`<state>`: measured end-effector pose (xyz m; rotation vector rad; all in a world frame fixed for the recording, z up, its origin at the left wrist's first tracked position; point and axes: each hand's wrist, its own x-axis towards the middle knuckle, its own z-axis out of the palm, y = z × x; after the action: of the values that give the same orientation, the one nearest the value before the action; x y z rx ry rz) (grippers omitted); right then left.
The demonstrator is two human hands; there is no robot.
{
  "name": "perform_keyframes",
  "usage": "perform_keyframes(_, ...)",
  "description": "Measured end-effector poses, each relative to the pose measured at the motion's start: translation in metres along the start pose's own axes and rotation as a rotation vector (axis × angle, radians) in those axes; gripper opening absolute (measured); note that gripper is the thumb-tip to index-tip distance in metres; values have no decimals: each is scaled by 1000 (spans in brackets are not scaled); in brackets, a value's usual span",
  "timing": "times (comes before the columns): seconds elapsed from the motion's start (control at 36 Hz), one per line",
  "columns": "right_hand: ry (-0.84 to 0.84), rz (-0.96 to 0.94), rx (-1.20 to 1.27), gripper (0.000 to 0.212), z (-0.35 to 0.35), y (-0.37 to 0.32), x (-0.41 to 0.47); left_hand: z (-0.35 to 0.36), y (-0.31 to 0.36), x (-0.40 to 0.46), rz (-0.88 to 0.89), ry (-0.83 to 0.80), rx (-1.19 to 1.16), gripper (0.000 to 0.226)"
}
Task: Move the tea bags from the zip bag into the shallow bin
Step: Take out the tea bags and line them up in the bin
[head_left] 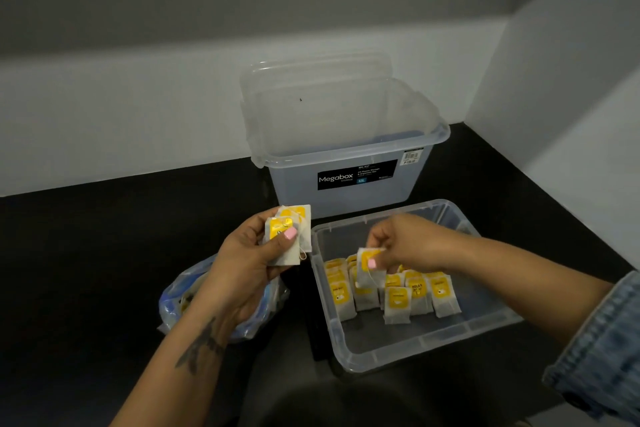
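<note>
One "RELAX" tea bag (418,295) among rows; each hand's grip around bags.

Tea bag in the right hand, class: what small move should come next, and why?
Probably lower it and let go beside the row. The right hand pinches one tea bag just above the tea bags already lined up in the shallow bin, while the left hand holds a few more waiting.

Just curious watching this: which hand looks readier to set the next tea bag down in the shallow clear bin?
Probably the right hand: it pinches one yellow-tagged tea bag over the shallow clear plastic bin; the left hand holds several beside it.
</note>
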<state>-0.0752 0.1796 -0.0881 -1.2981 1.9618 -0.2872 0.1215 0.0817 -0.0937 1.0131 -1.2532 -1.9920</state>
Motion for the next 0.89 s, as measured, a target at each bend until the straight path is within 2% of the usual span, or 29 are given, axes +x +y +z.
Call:
perform_keyframes(0.14,-24,3,-295,19,23,5,10,-4,-2,0,-4,2,-11,26)
perform_keyframes(0.36,17,-65,-601,17,50,13,23,-8,-3,1,-18,6,-16,26)
perform_keyframes(0.64,109,-127,-763,17,51,19,32,-8,-4,4,-16,11,26,26)
perform_keyframes(0.81,110,-156,-866,3,52,17,30,-5,-5,5,-25,4,3,26)
perform_keyframes(0.89,100,-148,-872,12,51,16,29,-4,-7,6,-35,-11,-31,27)
